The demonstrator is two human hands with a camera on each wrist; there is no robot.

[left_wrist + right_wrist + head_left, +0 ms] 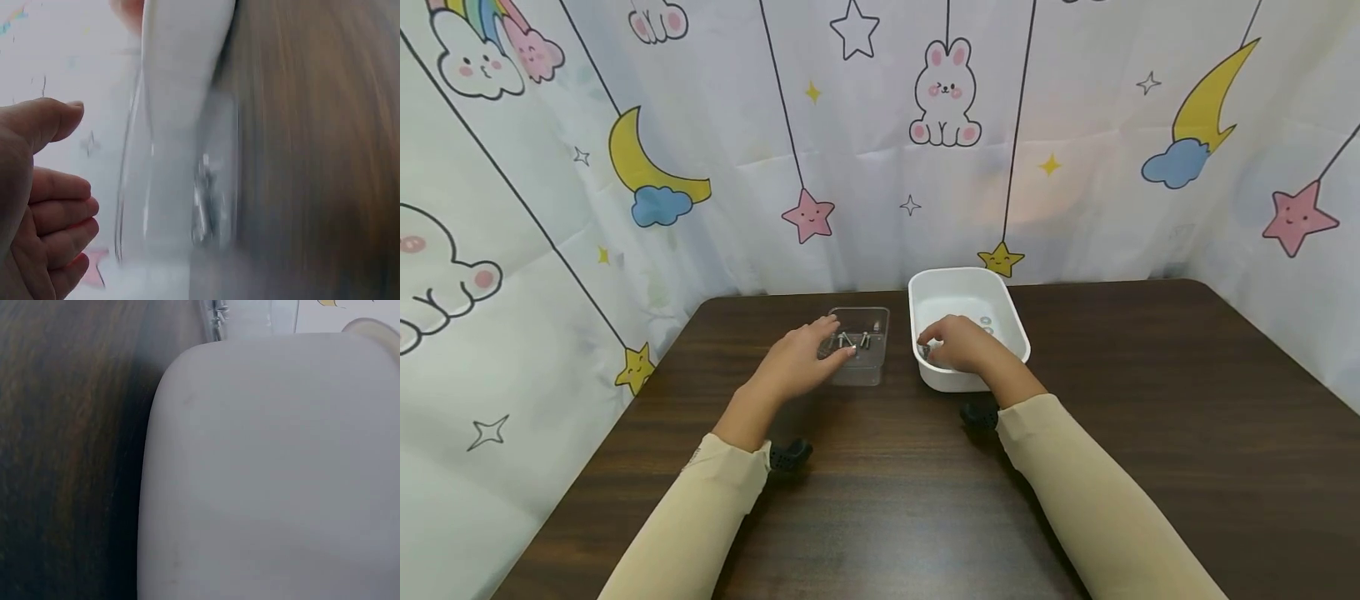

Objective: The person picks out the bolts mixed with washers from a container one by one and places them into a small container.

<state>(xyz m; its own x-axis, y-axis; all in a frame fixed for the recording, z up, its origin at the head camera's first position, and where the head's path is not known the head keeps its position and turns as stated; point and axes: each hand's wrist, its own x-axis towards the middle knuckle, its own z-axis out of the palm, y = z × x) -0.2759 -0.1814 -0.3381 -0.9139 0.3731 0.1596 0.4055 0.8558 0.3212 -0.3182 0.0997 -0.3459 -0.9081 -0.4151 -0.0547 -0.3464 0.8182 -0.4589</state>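
Observation:
My left hand [801, 360] hovers at the near left of a clear plastic box [868, 375], its fingers relaxed over the rim. In the left wrist view, the thumb [59, 122] stands apart from the loosely bent fingers, with nothing between them. Several small metal screws [865, 340] lie in the clear box. My right hand [958, 343] reaches into a white tub [951, 381], fingers bent down along its left inner side. Small grey metal pieces [925, 353] show right at those fingertips; I cannot tell whether they are pinched. The tub's wall [269, 462] hides this hand in the right wrist view.
Both containers stand side by side near the back of a dark wooden table [880, 500]. A few small ring-like pieces [987, 325] lie in the tub. Behind the table hangs a white curtain [865, 150] printed with cartoon figures.

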